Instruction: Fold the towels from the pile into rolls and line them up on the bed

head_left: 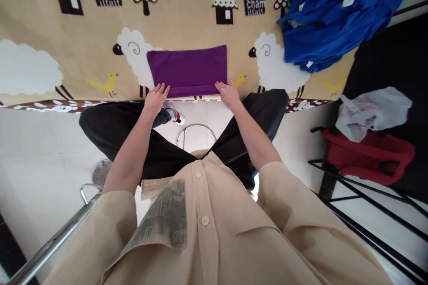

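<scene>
A purple cloth, folded into a flat rectangle, lies at the near edge of the table, with a narrow folded strip along its near side. At its near left corner, my left hand is closed on the edge, fingertips on top of the fabric. My right hand holds the near right corner in the same way. Both thumbs are mostly hidden.
A beige tablecloth printed with sheep and houses covers the table. Crumpled blue cloths with white tags lie at the right. Beyond the table's right edge are a white plastic bag, a red bag and black metal bars.
</scene>
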The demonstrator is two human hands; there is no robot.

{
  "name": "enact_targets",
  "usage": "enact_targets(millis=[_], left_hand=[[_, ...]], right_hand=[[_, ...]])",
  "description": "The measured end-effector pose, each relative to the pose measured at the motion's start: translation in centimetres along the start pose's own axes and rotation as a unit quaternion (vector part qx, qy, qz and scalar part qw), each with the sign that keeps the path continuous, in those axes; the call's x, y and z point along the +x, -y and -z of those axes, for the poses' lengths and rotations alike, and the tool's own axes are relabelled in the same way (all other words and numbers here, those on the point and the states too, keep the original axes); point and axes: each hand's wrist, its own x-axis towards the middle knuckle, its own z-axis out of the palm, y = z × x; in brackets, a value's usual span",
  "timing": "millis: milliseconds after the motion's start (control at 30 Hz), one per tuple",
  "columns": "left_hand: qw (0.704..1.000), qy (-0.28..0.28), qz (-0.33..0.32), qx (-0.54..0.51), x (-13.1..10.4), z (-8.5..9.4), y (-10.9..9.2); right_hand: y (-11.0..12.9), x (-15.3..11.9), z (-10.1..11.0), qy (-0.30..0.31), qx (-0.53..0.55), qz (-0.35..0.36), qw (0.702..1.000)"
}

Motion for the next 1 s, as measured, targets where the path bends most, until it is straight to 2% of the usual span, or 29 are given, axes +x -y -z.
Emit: enact_targets(millis=[100,167,300,367,467,567,700,833,1000], left_hand=[[0.999,-0.014,0.014,-0.030,-0.7,0.2,0.3],[0.994,-0.058,0.038,-0.086,-0.5,0.1,1.2],[0.944,-0.160,0.114,-0.264,1.2,-0.7,3.9],[0.918,-0.176,0.145,-0.325,2.2,-1.4,5.2],[0.904,-0.193,0.164,-0.344,3.4,-2.2,6.6],[0.907,-0.210,0.190,-0.310,4.1,-2.5,7.3],[0.918,-0.192,0.237,-0.252,4.2,-2.1,7.2],[0.923,-0.181,0.246,-0.235,4.0,-1.5,6.6],[0.922,-0.164,0.262,-0.234,3.6,-0.7,5.4]], right_hand=[[-0.9,0.0,-0.3,-0.022,0.075,-0.031,0.996],[-1.8,0.5,-0.5,-0.060,0.153,-0.064,0.984],[-3.3,2.1,-1.3,-0.143,0.302,-0.111,0.936],[-3.7,2.7,-1.6,-0.170,0.355,-0.134,0.910],[-3.7,3.1,-1.7,-0.184,0.402,-0.142,0.886],[-3.3,3.0,-0.9,-0.169,0.365,-0.139,0.905],[-3.2,2.9,0.0,-0.122,0.274,-0.169,0.939],[-3.9,3.4,-0.5,-0.109,0.226,-0.191,0.949],[-4.2,3.5,-1.2,-0.113,0.216,-0.191,0.951]])
